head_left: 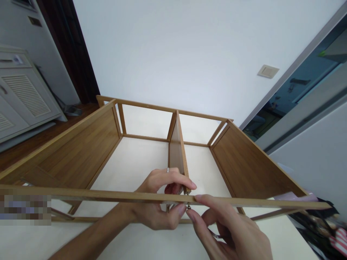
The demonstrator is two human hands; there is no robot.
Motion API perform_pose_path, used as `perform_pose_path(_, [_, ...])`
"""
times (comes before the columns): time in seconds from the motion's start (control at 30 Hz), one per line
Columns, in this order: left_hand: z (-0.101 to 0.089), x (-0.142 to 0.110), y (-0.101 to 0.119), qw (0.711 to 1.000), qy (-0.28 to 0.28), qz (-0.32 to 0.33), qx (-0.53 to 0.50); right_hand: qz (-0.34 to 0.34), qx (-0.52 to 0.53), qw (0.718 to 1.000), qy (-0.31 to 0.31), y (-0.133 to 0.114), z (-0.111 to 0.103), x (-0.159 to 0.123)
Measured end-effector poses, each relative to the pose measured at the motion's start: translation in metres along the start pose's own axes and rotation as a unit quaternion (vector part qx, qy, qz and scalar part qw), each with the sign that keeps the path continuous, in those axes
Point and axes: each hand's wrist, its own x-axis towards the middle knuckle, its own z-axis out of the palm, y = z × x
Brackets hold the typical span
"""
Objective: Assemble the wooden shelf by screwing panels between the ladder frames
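Note:
A wooden frame with side panels lies in front of me. Its near rail [114, 196] crosses in front of a middle panel [177, 144]. My left hand [159, 202] reaches around this rail, its fingers closed over the near end of the middle panel and its thumb by a small screw [189, 206]. The brass-coloured screw sticks out of the rail's near side. My right hand [227, 227] pinches at the screw, thumb tip against it and index finger resting on the rail. A thin silver metal piece [215, 235] shows among the right fingers; its kind is unclear.
The frame's left panel [89, 144] and right panel [252, 159] stand on a pale surface [135, 155]. Behind is a white wall [173, 54] with a switch [268, 71]. A white cabinet [24, 90] is at left; assorted items [322, 227] lie at lower right.

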Motion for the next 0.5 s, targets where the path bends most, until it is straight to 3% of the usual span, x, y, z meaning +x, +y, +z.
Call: perform_pose_path(0.5, [0.0007,-0.0003,0.0008,1.0,-0.003,-0.003,-0.012,-0.001,-0.011,1.0,0.008,-0.0005,0.0012,0.0004])
